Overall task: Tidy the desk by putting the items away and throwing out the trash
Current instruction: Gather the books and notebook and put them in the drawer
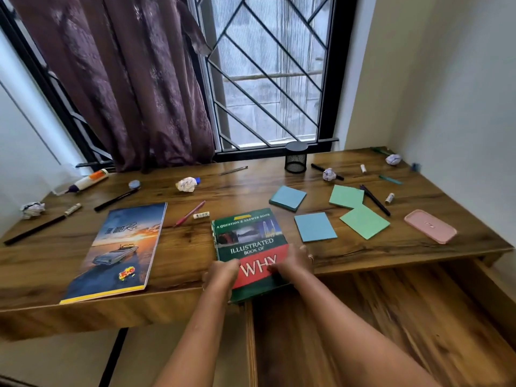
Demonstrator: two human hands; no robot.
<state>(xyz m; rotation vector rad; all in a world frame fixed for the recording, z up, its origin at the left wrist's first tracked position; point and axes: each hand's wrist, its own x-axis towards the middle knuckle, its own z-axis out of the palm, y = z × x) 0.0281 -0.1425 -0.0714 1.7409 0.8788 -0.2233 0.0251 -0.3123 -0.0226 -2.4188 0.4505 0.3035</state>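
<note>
Risk: the green hardcover book with red title band [248,241] overhangs the near edge of the brown wooden desk [363,252]; a slack grip could let it tip off. The left hand [220,275] curls its fingers round the book's 7 o'clock edge, the right hand [293,263] clasps the 5 o'clock corner; the book extends toward 12 o'clock from both.

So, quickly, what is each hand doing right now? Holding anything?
Left hand: grips the green book at its left edge.
Right hand: grips the same green book at its right edge.
</note>
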